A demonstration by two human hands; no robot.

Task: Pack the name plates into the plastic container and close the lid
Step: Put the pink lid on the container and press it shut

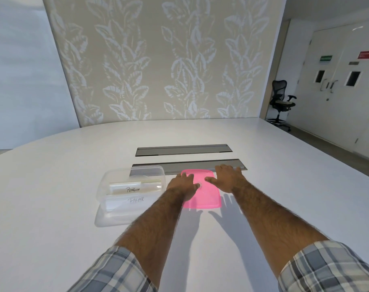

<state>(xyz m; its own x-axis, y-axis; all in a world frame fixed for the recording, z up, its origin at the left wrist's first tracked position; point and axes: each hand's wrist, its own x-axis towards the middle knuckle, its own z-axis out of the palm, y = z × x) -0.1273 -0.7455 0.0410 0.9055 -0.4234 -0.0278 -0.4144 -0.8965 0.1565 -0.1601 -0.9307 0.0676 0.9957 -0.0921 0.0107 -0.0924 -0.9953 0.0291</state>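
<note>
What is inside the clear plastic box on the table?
The container holds the Penguin name plate and a nearer name plate, its writing only partly legible. Whether more lie beneath them is hidden.

I count one container (99,192) with two name plates inside, the PENGUIN plate (135,188) and a second plate (135,200). One pink lid (202,200). Two hands: left hand (182,185), right hand (227,179). Two grey slots, far slot (183,149) and near slot (175,165). One chair (281,98). Two signs, green sign (325,58) and red sign (368,54).

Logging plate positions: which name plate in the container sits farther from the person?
The PENGUIN plate; the other plate, reading roughly HEAR, lies nearer.
</note>
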